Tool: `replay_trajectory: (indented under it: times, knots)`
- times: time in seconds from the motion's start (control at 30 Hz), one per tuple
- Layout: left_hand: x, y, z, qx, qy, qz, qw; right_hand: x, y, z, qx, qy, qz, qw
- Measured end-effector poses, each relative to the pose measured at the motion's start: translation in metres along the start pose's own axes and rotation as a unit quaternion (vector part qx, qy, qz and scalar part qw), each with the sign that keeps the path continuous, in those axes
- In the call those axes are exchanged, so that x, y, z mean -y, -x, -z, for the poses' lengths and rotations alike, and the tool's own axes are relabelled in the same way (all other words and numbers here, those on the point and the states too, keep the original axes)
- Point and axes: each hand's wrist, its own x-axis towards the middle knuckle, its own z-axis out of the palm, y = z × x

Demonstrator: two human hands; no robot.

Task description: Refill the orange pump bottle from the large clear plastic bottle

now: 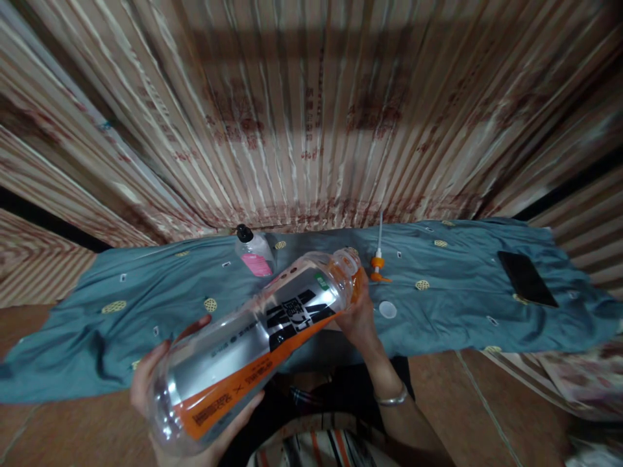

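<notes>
A large clear plastic bottle (243, 344) with a silver and orange label lies tilted across the view, its uncapped mouth pointing up and right. My left hand (150, 376) is wrapped round its base, fingers on the far side and thumb on the near side. Near the neck, my right hand (357, 318) is closed round an orange see-through container (359, 285), mostly hidden behind the large bottle. Whether the two touch I cannot tell. On the cloth just right of the neck lies an orange and white pump head (378, 263) with its long tube, and a white round cap (388, 309) is nearby.
A small clear bottle with a black top and pink label (256, 253) is at the back of the table. A black phone (527, 277) lies at the right. Patterned blue-green cloth (452, 311) covers the narrow table; a striped curtain (311, 117) hangs behind it.
</notes>
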Motion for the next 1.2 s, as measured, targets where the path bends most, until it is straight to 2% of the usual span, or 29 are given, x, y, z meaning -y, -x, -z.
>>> replay_trajectory:
  times: [0.03, 0.07, 0.1, 0.13, 0.27, 0.4, 0.43, 0.53, 0.67, 0.77, 0.93, 0.97, 1.1, 1.2]
  knots:
    - [0.004, 0.0, 0.001, -0.005, -0.012, -0.016, 1.0, 0.0, 0.0, 0.0, -0.001, -0.004, -0.001, 1.0]
    - [0.008, 0.001, 0.002, 0.019, -0.019, -0.031, 0.999, 0.0, 0.0, 0.0, 0.0, -0.008, -0.001, 1.0]
    - [0.012, 0.002, 0.003, 0.019, -0.018, -0.036, 0.999, 0.001, -0.001, 0.0, 0.004, -0.011, 0.0, 1.0]
    - [0.015, 0.003, 0.003, 0.032, -0.019, 0.009, 0.999, 0.002, -0.001, 0.0, 0.008, -0.012, 0.0, 1.0]
    - [0.018, 0.007, 0.002, 0.016, -0.002, -0.001, 1.0, 0.005, -0.002, 0.001, -0.003, -0.01, -0.006, 1.0]
    - [0.015, 0.007, -0.003, -0.002, -0.002, 0.023, 1.0, 0.005, -0.003, 0.0, -0.008, -0.027, -0.016, 0.999]
    - [0.016, 0.006, -0.004, -0.008, -0.001, 0.008, 1.0, 0.005, -0.003, 0.0, -0.006, -0.032, -0.018, 0.999]
    - [0.02, 0.006, -0.004, 0.007, 0.0, -0.011, 1.0, 0.007, -0.004, 0.001, -0.002, -0.036, -0.02, 0.999]
    - [0.025, 0.007, -0.001, 0.004, 0.001, 0.008, 1.0, 0.011, -0.005, 0.003, 0.003, -0.028, -0.01, 1.0]
    - [0.03, 0.012, 0.002, 0.024, -0.001, 0.024, 0.999, 0.013, -0.005, 0.002, -0.001, -0.039, -0.009, 0.999]
    - [0.04, 0.025, 0.006, 0.011, 0.008, 0.037, 0.999, 0.01, -0.002, 0.0, -0.008, -0.026, -0.022, 0.999]
    - [0.04, 0.025, 0.007, -0.005, -0.003, 0.056, 0.998, 0.01, -0.001, -0.001, -0.01, -0.018, -0.026, 0.999]
    - [0.032, 0.017, 0.006, 0.028, -0.007, 0.025, 0.999, 0.009, 0.0, 0.0, -0.004, -0.012, -0.02, 1.0]
    - [0.023, 0.009, 0.003, -0.001, 0.012, 0.016, 1.0, 0.011, -0.002, 0.002, 0.002, -0.01, -0.012, 1.0]
